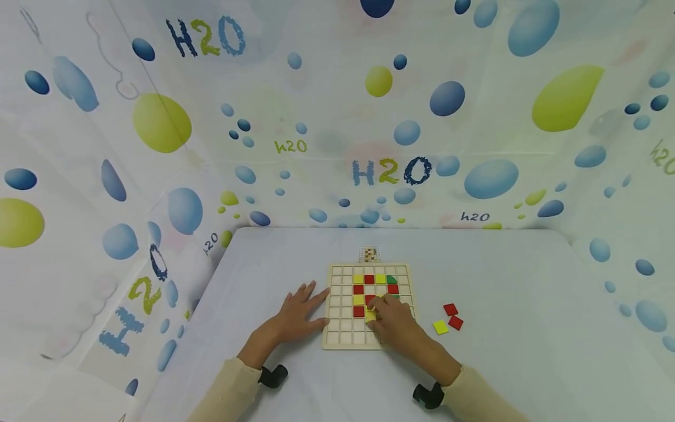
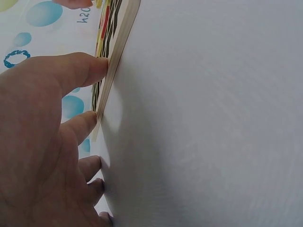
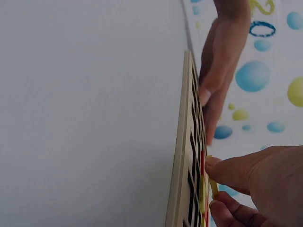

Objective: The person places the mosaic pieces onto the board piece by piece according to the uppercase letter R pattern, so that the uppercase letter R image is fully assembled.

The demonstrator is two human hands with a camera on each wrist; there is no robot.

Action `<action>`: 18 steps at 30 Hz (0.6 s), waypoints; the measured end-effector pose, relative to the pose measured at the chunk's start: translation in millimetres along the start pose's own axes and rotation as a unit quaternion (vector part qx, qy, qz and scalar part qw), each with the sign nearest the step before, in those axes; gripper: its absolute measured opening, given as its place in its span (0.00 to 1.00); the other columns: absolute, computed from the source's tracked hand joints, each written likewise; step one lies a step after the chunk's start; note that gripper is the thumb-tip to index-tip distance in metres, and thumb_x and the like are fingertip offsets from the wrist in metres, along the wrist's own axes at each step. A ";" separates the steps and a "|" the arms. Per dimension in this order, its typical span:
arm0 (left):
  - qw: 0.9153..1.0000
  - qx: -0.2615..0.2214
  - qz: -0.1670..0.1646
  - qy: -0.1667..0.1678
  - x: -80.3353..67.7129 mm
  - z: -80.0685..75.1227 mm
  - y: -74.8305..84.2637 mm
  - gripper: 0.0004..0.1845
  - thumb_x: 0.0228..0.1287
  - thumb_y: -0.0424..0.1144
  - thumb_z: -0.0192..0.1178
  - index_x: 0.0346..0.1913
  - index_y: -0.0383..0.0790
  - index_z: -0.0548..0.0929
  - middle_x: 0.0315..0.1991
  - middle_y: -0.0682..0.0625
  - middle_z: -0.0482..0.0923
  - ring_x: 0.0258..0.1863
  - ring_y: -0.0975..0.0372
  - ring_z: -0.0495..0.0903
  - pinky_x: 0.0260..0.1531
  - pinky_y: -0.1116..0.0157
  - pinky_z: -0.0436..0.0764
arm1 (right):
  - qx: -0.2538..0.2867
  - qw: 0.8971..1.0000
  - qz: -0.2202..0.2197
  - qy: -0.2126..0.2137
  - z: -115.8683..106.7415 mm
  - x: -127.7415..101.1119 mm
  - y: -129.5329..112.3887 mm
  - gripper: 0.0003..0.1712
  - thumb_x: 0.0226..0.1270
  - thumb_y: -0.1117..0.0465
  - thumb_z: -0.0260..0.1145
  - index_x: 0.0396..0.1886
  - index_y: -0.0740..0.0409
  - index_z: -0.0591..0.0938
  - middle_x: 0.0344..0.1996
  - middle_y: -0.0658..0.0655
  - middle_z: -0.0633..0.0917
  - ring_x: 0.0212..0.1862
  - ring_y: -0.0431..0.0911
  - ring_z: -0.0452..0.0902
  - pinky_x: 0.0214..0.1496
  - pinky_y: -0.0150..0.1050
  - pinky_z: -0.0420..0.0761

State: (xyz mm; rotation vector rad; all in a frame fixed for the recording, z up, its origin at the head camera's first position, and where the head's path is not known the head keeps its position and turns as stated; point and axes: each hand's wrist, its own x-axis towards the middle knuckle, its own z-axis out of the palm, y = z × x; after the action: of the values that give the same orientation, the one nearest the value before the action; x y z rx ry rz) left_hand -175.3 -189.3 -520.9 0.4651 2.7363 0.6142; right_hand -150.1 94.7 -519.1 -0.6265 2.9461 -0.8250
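A wooden grid board (image 1: 340,338) lies on the table, with red, yellow and green tiles set in some of its squares. My left hand (image 1: 295,316) has its fingers spread; its thumb and index finger touch the board's left edge. Over the board's lower middle, my right hand (image 1: 396,323) pinches a small yellow tile (image 3: 214,188) between thumb and fingers. That tile stands tilted close to the board's surface in the right wrist view. My right hand covers part of the grid and some tiles near it.
Two red tiles (image 1: 456,322) and a yellow tile (image 1: 440,327) lie loose right of the board, with another red tile (image 1: 450,309) just above them. A small pattern card (image 1: 370,254) lies at the board's far edge. A white cloth (image 1: 506,281) covers the table.
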 end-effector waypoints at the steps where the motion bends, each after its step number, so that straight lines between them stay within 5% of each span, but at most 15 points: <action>1: 1.000 -0.004 0.001 0.003 0.1 -0.2 0.4 0.39 0.75 0.58 0.59 0.84 0.53 0.62 0.86 0.39 0.49 0.85 0.41 0.45 0.80 0.34 0.45 | 0.002 1.000 -0.011 0.002 2.0 0.8 -3.0 0.15 0.65 0.58 0.79 0.47 0.52 0.83 0.40 0.51 0.80 0.45 0.45 0.75 0.44 0.44 0.70; 6: 1.000 -0.009 0.008 0.001 1.0 1.2 0.8 0.40 0.74 0.58 0.59 0.83 0.52 0.63 0.85 0.38 0.50 0.85 0.39 0.46 0.79 0.33 0.46 | -0.010 0.999 -0.034 -0.002 9.4 3.2 -11.7 0.11 0.65 0.58 0.79 0.39 0.50 0.82 0.40 0.50 0.82 0.47 0.48 0.81 0.43 0.44 0.69; 18: 1.000 -0.003 0.006 0.002 3.1 2.3 -5.0 0.39 0.75 0.60 0.58 0.84 0.55 0.63 0.86 0.39 0.49 0.85 0.40 0.46 0.79 0.33 0.46 | 0.011 0.999 -0.041 -0.020 9.5 1.6 -15.8 0.05 0.68 0.63 0.75 0.38 0.50 0.86 0.41 0.49 0.83 0.47 0.47 0.80 0.44 0.43 0.67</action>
State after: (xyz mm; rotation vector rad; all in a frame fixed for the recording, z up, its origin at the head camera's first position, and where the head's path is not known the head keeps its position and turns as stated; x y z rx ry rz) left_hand -178.5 -191.6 -525.8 0.4784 2.7375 0.6259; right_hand -144.5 77.0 -519.2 -0.7569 2.8883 -0.8407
